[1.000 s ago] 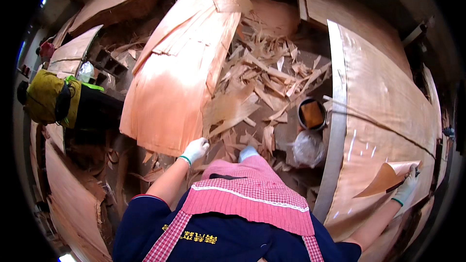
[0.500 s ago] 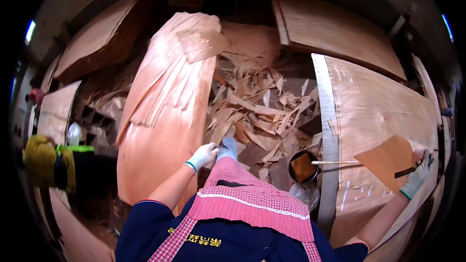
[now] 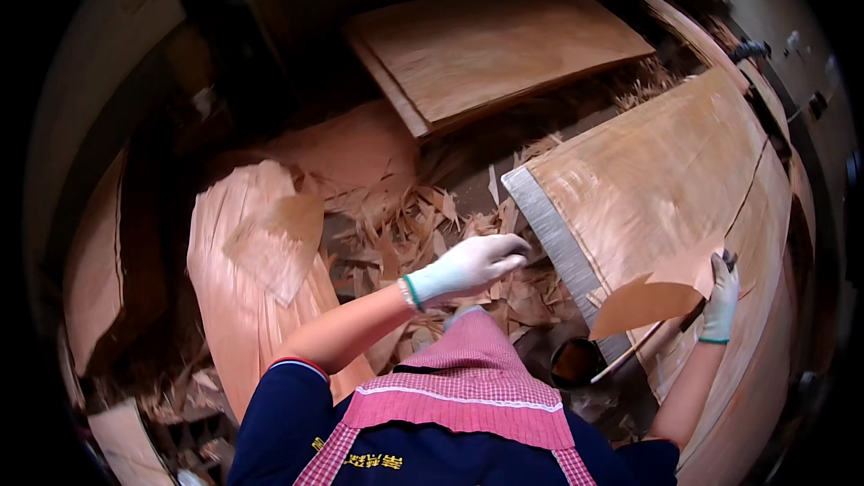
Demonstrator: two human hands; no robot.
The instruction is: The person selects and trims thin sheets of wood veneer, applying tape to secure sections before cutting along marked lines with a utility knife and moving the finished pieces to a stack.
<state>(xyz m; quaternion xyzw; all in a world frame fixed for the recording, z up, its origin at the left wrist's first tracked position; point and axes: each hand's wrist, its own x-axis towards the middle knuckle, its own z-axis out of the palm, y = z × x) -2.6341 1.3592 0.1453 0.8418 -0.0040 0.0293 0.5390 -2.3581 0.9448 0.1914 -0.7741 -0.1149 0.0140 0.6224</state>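
Note:
My left hand, in a white glove with a green cuff, reaches across in front of me above the veneer scraps. Its fingers are loosely bent, with nothing in them. At the right, my gloved right hand closes on a piece of veneer with a ragged edge. A dark, narrow tool sticks out beside that hand; its grip is hidden. Both are over a large veneer sheet with a pale grey strip along its left edge. A thin light stick slants below the veneer piece.
A dark pot stands beside the sheet, near the stick. Torn veneer scraps litter the floor between the sheet and a long veneer pile at the left. Another stack of sheets lies at the back.
The view has turned to the right. My left hand has left the edge of the long pile and swung right, above the scraps. My right hand still grips the veneer piece, which has tilted.

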